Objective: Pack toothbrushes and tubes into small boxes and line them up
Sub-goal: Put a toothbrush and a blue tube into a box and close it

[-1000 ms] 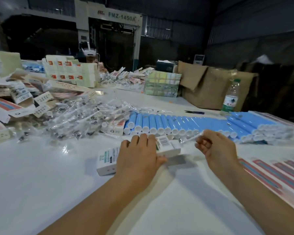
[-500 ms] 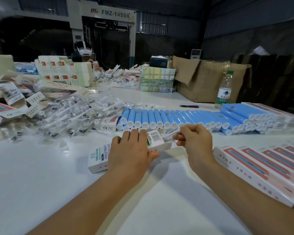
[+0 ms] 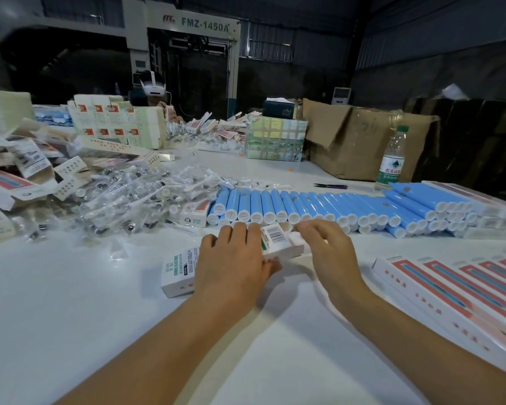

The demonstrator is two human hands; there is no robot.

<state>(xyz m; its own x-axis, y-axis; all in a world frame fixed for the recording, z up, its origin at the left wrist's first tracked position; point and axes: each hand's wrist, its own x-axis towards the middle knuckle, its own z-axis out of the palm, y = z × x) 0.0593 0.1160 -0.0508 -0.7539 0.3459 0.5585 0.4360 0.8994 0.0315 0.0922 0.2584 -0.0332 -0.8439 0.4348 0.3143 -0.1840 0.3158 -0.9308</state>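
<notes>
I see the left hand (image 3: pixel 234 264) gripping the small white box (image 3: pixel 181 271) on the desk (image 3: pixel 70 302) (barcode up), while the right hand (image 3: pixel 330 252), fingers curled, touches its open end.

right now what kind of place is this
Probably a factory packing floor: a big machine behind, a table with rows of blue tubes, heaps of wrapped toothbrushes, and packed boxes.

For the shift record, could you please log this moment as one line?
left hand grips small box | right hand at box's open end | blue tubes behind
</notes>
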